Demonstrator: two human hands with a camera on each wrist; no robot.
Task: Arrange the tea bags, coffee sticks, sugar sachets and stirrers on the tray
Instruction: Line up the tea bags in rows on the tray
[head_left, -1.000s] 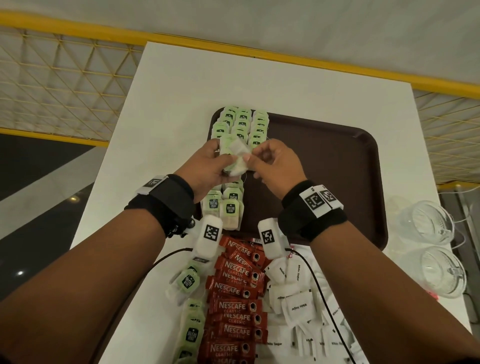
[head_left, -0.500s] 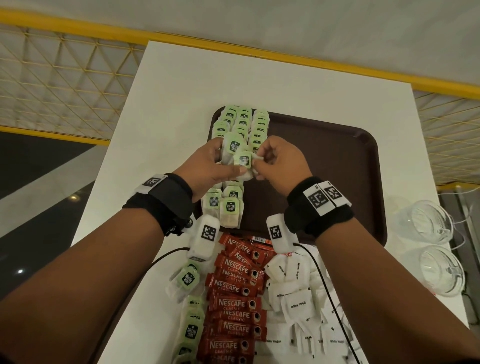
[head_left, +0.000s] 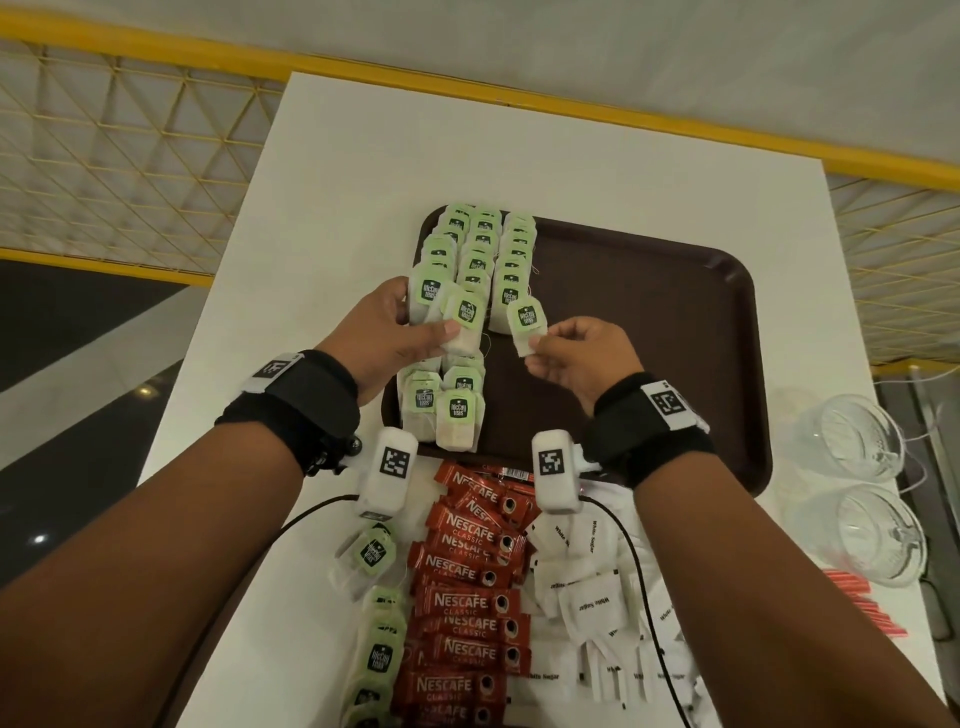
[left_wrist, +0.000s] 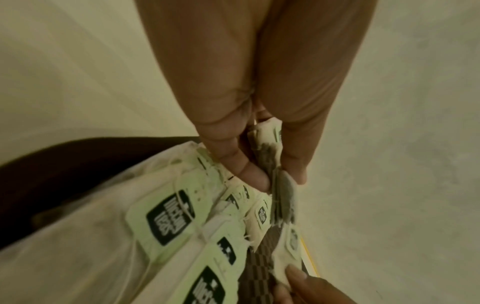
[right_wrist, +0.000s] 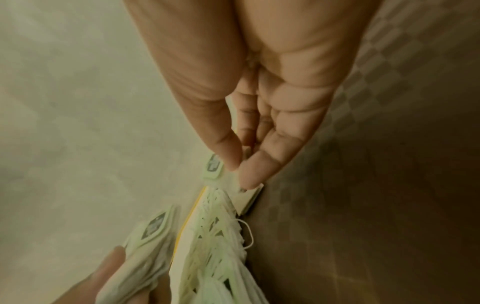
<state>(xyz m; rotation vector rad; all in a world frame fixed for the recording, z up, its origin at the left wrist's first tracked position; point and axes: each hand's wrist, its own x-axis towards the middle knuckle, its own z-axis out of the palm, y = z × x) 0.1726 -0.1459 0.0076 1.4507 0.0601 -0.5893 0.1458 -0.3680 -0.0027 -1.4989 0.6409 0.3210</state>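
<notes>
Pinched at its near corner by the right hand (head_left: 576, 358), a single tea bag (head_left: 527, 323) is held just right of the tea bag rows (head_left: 485, 249) on the brown tray (head_left: 675, 332), seemingly to extend the right row. A small bundle of tea bags (head_left: 447, 312) is clamped between the left hand (head_left: 384, 338) thumb and fingers as stock. Coffee sticks (head_left: 467, 587) and sugar sachets (head_left: 587, 597) are left near, off the tray. Stirrers cannot be identified with certainty.

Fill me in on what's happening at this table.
A person is laying tea bags in rows on the brown tray. The left hand holds a small bunch of tea bags over the rows; the right hand pinches a single tea bag. The coffee sticks and sugar sachets lie on the white table, not yet on the tray.
</notes>
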